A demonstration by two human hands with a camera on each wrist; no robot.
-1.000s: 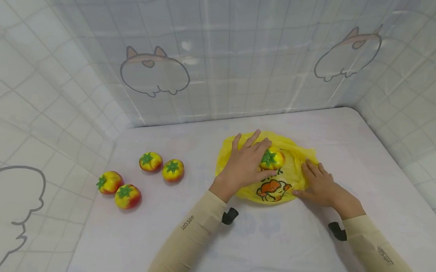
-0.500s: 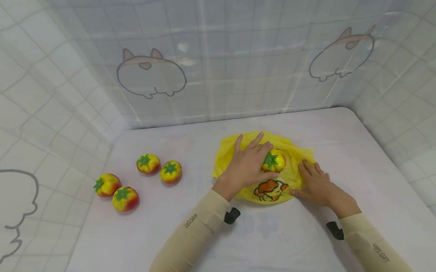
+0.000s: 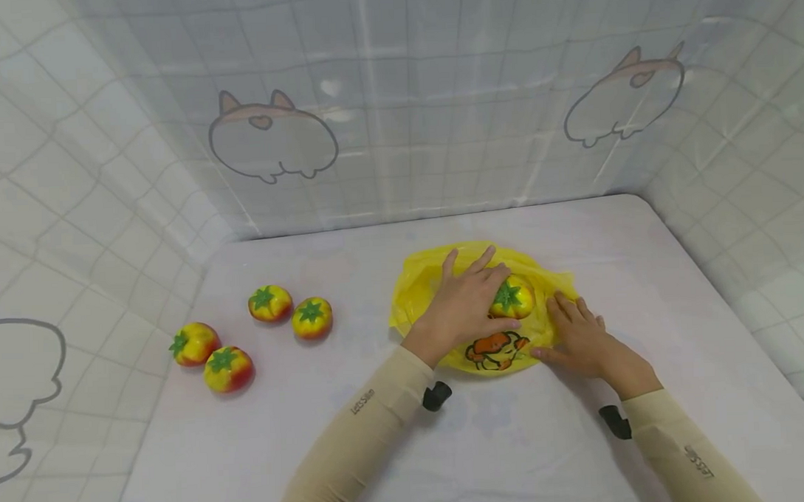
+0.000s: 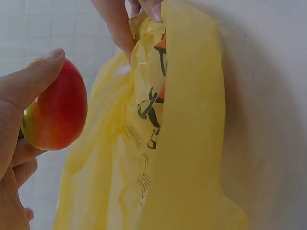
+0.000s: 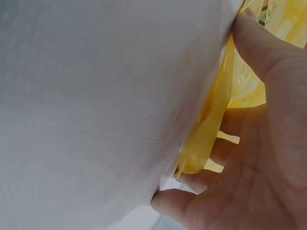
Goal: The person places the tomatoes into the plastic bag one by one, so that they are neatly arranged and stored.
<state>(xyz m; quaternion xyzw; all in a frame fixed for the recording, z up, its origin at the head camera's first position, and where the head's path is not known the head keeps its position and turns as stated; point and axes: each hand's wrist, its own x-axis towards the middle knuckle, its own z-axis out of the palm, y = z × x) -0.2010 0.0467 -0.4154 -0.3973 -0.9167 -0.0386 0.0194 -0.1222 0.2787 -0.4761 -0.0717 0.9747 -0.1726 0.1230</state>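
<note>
Head view: four loose fruits (image 3: 271,303) on the desk's (image 3: 209,450) left, probably parked clear of the bag within left-hand reach. Left hand (image 3: 464,302): fingers partly spread, gripping a fifth fruit (image 3: 515,297) over the yellow bag (image 3: 536,322); can't tell if it's inside. Right hand (image 3: 581,341): fingers near straight on bag's right edge, likely stopping film slip. Vs 1.0 s ago: held fruit slightly further right; loose fruits, right hand unchanged.
</note>
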